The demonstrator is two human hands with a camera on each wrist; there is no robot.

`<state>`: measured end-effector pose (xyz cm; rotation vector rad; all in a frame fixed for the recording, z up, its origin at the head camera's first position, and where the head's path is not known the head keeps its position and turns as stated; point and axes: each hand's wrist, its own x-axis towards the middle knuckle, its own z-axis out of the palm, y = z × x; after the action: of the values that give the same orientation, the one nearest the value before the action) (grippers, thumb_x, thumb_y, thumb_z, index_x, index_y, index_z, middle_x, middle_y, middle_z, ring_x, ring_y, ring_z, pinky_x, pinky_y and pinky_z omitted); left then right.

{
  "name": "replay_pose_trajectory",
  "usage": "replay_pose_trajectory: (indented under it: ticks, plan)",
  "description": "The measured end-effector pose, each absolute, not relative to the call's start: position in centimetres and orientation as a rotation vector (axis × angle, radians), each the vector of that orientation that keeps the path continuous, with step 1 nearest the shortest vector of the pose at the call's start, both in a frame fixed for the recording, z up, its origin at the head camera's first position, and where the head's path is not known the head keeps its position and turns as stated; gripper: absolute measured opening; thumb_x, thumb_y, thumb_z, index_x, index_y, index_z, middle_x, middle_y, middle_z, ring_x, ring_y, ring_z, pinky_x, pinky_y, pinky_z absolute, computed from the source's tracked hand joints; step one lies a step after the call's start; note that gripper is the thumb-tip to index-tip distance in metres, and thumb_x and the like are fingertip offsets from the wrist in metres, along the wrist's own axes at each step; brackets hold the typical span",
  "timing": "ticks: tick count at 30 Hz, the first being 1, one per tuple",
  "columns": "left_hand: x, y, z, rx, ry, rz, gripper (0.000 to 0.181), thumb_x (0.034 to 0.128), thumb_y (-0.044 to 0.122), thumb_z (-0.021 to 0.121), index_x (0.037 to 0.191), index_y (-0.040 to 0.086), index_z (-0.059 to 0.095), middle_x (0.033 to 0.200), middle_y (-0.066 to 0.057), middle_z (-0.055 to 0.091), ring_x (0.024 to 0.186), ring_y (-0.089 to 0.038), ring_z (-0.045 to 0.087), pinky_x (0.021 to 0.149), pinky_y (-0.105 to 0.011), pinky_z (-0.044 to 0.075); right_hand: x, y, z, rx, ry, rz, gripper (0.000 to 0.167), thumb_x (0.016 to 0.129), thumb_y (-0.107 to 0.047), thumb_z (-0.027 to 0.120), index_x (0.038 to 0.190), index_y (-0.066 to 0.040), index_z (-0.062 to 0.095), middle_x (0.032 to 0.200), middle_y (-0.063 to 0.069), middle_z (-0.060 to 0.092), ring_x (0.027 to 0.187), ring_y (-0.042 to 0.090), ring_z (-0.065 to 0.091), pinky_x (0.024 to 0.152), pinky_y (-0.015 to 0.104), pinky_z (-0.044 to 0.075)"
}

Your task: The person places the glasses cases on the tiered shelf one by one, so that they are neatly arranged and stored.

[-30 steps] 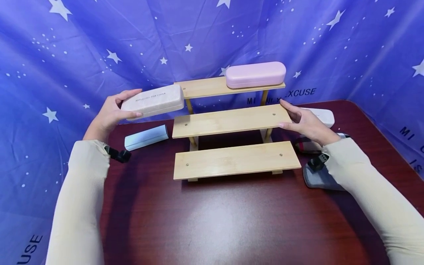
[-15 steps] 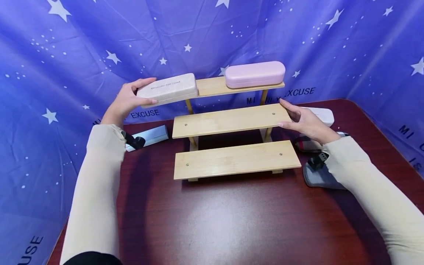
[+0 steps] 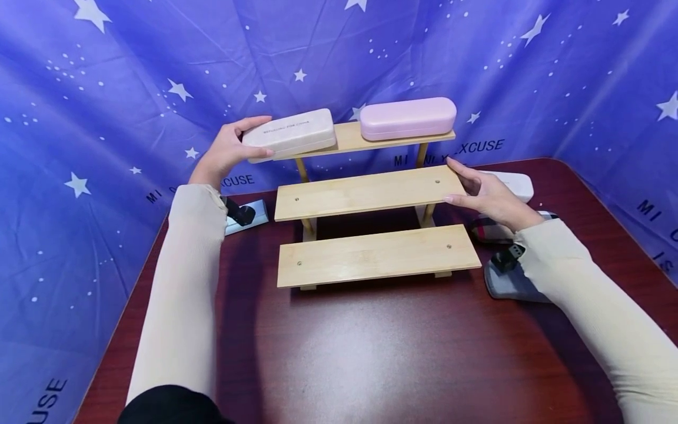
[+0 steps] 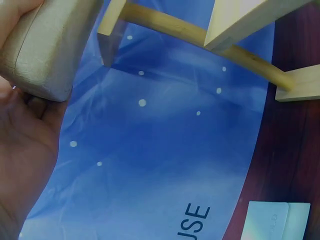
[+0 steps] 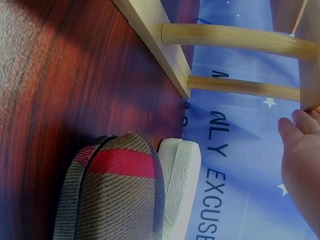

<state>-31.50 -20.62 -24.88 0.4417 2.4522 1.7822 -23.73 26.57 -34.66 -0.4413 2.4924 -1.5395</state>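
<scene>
My left hand (image 3: 225,147) grips a cream glasses case (image 3: 296,131) with lettering on its lid. That case is over the left part of the top board of a three-tier wooden shelf (image 3: 365,191), slightly tilted; whether it touches the board I cannot tell. In the left wrist view, the case (image 4: 50,50) lies between fingers and palm, beside the board's end. A pink glasses case (image 3: 408,119) rests on the top board's right half. My right hand (image 3: 495,199) holds the right end of the middle board, thumb at the front edge and fingers at the back.
A light blue case (image 3: 254,218) lies left of the shelf, partly behind my left wrist. To the right lie a white case (image 3: 516,185), a plaid case (image 5: 120,195) and a grey case (image 3: 514,285). A starry blue curtain (image 3: 212,47) hangs behind the table.
My left hand has carried the cream case rightward and up, from left of the shelf to over the top board's left part. My right hand has stayed on the middle board.
</scene>
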Motion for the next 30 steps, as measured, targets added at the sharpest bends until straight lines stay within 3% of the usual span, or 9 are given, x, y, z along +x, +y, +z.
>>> replay_pose_trajectory:
  ticks: [17, 25, 30]
  plan:
    - [-32.6, -18.0, -23.9, 0.480, 2.450, 1.632, 0.069, 0.0719, 0.002, 0.077, 0.136, 0.009, 0.052, 0.120, -0.005, 0.058, 0.103, -0.017, 0.049, 0.086, -0.024, 0.040, -23.6, 26.5, -34.3, -0.434, 2.462, -1.574, 0.082, 0.090, -0.021, 0.065, 0.152, -0.021, 0.012, 0.157, 0.009, 0.015, 0.142, 0.023, 0.020, 0.102, 0.014, 0.033]
    - [-34.8, -17.9, -25.6, 0.473, 2.454, 1.606, 0.070, 0.0711, 0.005, 0.080, 0.136, 0.013, 0.053, 0.122, -0.004, 0.058, 0.104, -0.015, 0.050, 0.086, -0.024, 0.040, -23.7, 26.4, -34.5, -0.393, 2.436, -1.588, 0.081, 0.089, -0.022, 0.066, 0.151, -0.028, 0.014, 0.158, 0.005, 0.013, 0.142, 0.021, 0.017, 0.108, 0.024, 0.029]
    - [-35.4, -17.7, -26.3, 0.490, 2.464, 1.593, 0.070, 0.0716, 0.005, 0.079, 0.136, 0.013, 0.052, 0.120, -0.004, 0.058, 0.103, -0.015, 0.051, 0.085, -0.022, 0.041, -23.7, 26.5, -34.6, -0.376, 2.449, -1.581, 0.082, 0.089, -0.023, 0.067, 0.151, -0.027, 0.013, 0.157, 0.006, 0.014, 0.142, 0.022, 0.018, 0.108, 0.028, 0.028]
